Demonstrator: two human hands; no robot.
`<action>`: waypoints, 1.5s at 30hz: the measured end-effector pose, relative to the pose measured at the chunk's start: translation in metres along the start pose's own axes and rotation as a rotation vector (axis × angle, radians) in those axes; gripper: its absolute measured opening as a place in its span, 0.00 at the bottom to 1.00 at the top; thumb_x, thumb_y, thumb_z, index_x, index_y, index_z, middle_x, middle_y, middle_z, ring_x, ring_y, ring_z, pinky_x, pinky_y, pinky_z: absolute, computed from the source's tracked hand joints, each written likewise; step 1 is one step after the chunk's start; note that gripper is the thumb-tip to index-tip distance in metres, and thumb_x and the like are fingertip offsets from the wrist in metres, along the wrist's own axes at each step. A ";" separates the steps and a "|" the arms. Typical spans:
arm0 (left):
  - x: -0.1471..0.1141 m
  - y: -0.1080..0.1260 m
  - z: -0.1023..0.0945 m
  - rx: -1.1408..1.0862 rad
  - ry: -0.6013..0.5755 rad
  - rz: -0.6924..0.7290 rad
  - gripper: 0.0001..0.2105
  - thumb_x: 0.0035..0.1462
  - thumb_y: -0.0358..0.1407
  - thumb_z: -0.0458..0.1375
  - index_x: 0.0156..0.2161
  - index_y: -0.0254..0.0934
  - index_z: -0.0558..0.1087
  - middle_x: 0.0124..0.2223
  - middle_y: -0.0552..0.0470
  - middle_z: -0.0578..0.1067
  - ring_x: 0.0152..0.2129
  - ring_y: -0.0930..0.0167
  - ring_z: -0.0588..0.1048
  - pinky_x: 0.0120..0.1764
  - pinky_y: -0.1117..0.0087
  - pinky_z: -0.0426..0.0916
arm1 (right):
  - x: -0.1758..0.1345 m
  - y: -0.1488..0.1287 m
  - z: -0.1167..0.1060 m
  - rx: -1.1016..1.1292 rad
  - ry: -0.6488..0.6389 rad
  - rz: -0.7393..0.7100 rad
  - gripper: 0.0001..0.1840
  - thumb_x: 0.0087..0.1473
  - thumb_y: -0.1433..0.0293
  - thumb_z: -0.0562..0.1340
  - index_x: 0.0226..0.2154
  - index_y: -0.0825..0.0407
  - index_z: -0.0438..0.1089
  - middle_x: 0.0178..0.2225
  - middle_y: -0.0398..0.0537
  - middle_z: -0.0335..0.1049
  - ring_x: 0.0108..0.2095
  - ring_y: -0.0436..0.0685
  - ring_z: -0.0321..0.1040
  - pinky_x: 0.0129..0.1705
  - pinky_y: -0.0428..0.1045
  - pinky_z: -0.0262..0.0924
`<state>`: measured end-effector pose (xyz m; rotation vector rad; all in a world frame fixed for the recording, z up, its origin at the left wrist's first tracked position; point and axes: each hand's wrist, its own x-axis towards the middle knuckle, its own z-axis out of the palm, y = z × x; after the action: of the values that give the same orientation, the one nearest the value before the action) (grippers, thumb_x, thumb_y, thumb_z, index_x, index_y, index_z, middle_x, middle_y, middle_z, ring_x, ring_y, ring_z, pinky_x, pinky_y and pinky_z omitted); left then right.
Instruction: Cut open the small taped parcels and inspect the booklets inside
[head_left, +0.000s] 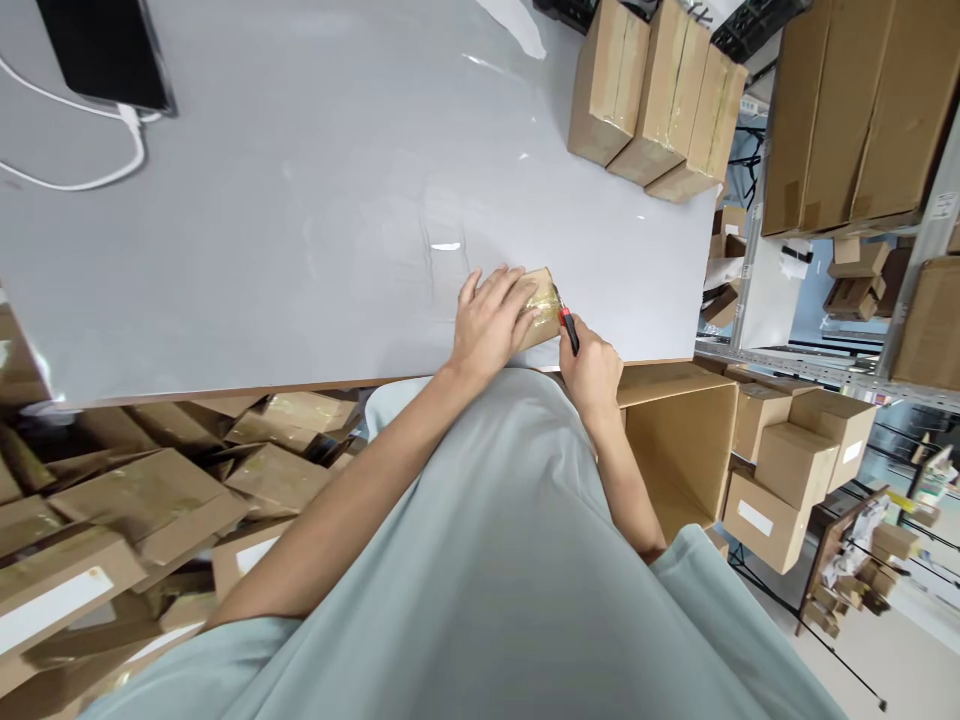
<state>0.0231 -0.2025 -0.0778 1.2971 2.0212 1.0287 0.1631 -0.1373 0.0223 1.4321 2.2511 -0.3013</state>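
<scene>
Near the front edge of the white table (315,250) lies a small cardboard box (541,297) with shiny clear tape over it. My left hand (491,318) rests on the box's left side, its fingers stretched out and the thumb on the tape. In my right hand (591,372) is a black and red utility knife (570,328). The knife's tip touches or is very close to the box's right edge; the blade itself is too small to make out clearly.
Three taped cardboard boxes (660,100) stand at the table's back right. A black phone (105,50) with a white cable (112,180) is at the far left. Many boxes (150,500) are piled below left, an open carton (679,440) below right, and shelves (814,360) beyond.
</scene>
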 end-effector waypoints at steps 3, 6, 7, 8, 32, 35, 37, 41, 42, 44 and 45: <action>-0.001 0.001 0.000 -0.022 -0.001 -0.001 0.20 0.76 0.48 0.52 0.65 0.48 0.76 0.73 0.45 0.73 0.73 0.55 0.67 0.78 0.44 0.46 | -0.003 -0.013 -0.008 -0.080 -0.020 0.054 0.29 0.82 0.60 0.44 0.74 0.49 0.62 0.51 0.58 0.83 0.47 0.62 0.82 0.48 0.50 0.69; -0.001 0.002 0.000 -0.041 0.005 -0.011 0.20 0.76 0.47 0.52 0.65 0.48 0.76 0.72 0.46 0.73 0.73 0.55 0.66 0.78 0.44 0.46 | -0.004 -0.024 -0.015 -0.116 -0.025 0.090 0.28 0.81 0.60 0.44 0.72 0.51 0.64 0.50 0.61 0.83 0.46 0.62 0.83 0.47 0.51 0.70; -0.001 0.003 0.001 -0.044 0.004 -0.012 0.20 0.75 0.47 0.52 0.65 0.49 0.76 0.72 0.46 0.73 0.74 0.55 0.66 0.78 0.44 0.46 | -0.005 -0.027 -0.018 -0.123 -0.033 0.093 0.27 0.81 0.61 0.45 0.70 0.51 0.65 0.49 0.61 0.83 0.46 0.62 0.83 0.47 0.51 0.71; -0.001 0.003 0.001 -0.047 0.001 -0.013 0.19 0.75 0.46 0.52 0.64 0.49 0.77 0.72 0.46 0.73 0.74 0.55 0.66 0.78 0.44 0.46 | -0.005 -0.029 -0.021 -0.132 -0.045 0.093 0.26 0.81 0.61 0.45 0.68 0.52 0.67 0.48 0.61 0.83 0.46 0.62 0.82 0.47 0.51 0.71; -0.019 0.008 0.009 0.041 -0.065 0.038 0.20 0.75 0.44 0.53 0.64 0.48 0.78 0.71 0.42 0.74 0.69 0.54 0.70 0.73 0.44 0.55 | -0.047 0.001 -0.003 -0.082 -0.154 0.187 0.19 0.79 0.64 0.53 0.56 0.51 0.77 0.48 0.60 0.85 0.50 0.64 0.83 0.49 0.52 0.71; -0.020 0.007 0.009 0.062 -0.058 0.045 0.20 0.75 0.44 0.52 0.65 0.50 0.78 0.71 0.43 0.74 0.69 0.55 0.70 0.73 0.45 0.54 | -0.055 0.007 -0.006 -0.053 -0.141 0.169 0.21 0.79 0.62 0.52 0.58 0.49 0.77 0.47 0.58 0.85 0.48 0.64 0.83 0.48 0.52 0.71; -0.019 0.006 0.008 0.073 -0.054 0.045 0.20 0.75 0.44 0.53 0.65 0.50 0.77 0.71 0.44 0.74 0.69 0.56 0.70 0.74 0.46 0.53 | -0.059 0.008 -0.010 -0.025 -0.112 0.144 0.22 0.80 0.60 0.51 0.60 0.47 0.76 0.46 0.56 0.85 0.47 0.64 0.83 0.47 0.52 0.70; -0.020 0.005 0.009 0.075 -0.052 0.050 0.19 0.75 0.44 0.54 0.65 0.49 0.77 0.72 0.43 0.74 0.70 0.56 0.69 0.74 0.46 0.52 | -0.051 0.006 -0.010 0.026 -0.054 0.077 0.23 0.80 0.61 0.51 0.68 0.45 0.71 0.46 0.54 0.86 0.47 0.64 0.83 0.48 0.52 0.69; -0.020 0.004 0.010 0.078 -0.048 0.054 0.19 0.75 0.44 0.54 0.65 0.49 0.77 0.72 0.43 0.73 0.70 0.56 0.69 0.75 0.46 0.52 | -0.046 0.005 -0.008 0.034 -0.043 0.066 0.24 0.80 0.61 0.50 0.69 0.45 0.69 0.47 0.54 0.86 0.48 0.64 0.83 0.49 0.52 0.69; -0.021 0.002 0.012 0.089 -0.038 0.061 0.20 0.75 0.44 0.54 0.65 0.48 0.77 0.72 0.44 0.73 0.70 0.56 0.69 0.74 0.46 0.52 | -0.035 0.004 -0.002 0.047 -0.029 0.057 0.24 0.80 0.62 0.49 0.69 0.47 0.69 0.47 0.55 0.86 0.48 0.64 0.82 0.50 0.53 0.69; -0.021 0.001 0.013 0.096 -0.033 0.064 0.20 0.75 0.44 0.54 0.66 0.48 0.77 0.72 0.43 0.74 0.70 0.56 0.69 0.74 0.46 0.52 | -0.031 0.003 0.001 0.053 -0.027 0.060 0.24 0.80 0.62 0.49 0.69 0.48 0.69 0.48 0.56 0.85 0.48 0.65 0.82 0.50 0.53 0.69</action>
<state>0.0415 -0.2171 -0.0838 1.4273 2.0379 0.9430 0.1774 -0.1611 0.0363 1.5106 2.1889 -0.3614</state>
